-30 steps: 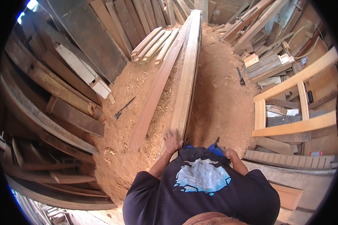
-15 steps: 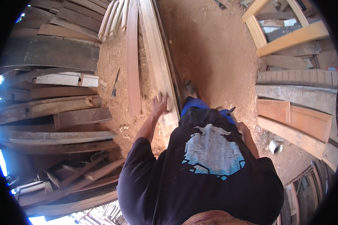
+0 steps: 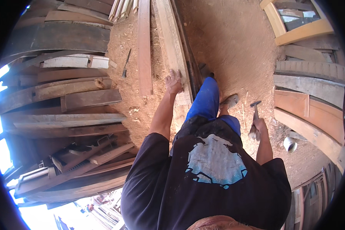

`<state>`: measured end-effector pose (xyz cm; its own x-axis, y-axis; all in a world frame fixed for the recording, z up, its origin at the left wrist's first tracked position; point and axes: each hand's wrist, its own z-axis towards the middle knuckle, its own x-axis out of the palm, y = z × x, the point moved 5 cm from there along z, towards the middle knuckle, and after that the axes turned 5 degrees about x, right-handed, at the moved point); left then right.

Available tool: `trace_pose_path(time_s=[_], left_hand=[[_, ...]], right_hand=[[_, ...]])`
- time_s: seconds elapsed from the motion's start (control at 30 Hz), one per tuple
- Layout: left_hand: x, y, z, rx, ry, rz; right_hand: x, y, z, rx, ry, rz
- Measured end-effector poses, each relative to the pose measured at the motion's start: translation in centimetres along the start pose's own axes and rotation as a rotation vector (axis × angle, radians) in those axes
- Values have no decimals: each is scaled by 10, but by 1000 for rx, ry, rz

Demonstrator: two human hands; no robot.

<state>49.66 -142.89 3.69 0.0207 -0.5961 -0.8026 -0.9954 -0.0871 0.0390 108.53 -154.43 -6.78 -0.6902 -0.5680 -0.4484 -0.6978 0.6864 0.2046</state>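
Left hand [image 3: 174, 82] is resting unclenched on the pale plank [image 3: 171, 42], fingers spreading near its left edge, not wrapping it. Plank is lying lengthwise ahead of the person, just right of the reddish board [image 3: 145, 53]. Right hand [image 3: 260, 124] is gripping a hammer [image 3: 256, 110] by its handle, well apart from the plank, above the sawdust-strewn floor [image 3: 237, 50]. Judgement: left hand is probably steadying; a flat, pressing palm is likely bracing better than fingertips alone, and holding the hammer aside is sparing those fingers.
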Motion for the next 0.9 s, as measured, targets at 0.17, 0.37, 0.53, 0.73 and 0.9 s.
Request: trace_pose_path(time_s=[0.17,0.37,0.53,0.73,0.9], left_hand=[[-4,-1,5,92,0,15],[-5,1,0,183,-33,21],[-5,-69,-34,631,-226,-473],[-61,-150,-172,1350,-503,-656],[-84,-115,-160,1324,-339,-1180]], right_hand=[[38,79,21,-237,81,630],[61,209,-80,-372,328,1118],[82,244,-142,-377,279,1083],[110,263,-173,-583,333,1038],[103,297,-241,-772,162,846]])
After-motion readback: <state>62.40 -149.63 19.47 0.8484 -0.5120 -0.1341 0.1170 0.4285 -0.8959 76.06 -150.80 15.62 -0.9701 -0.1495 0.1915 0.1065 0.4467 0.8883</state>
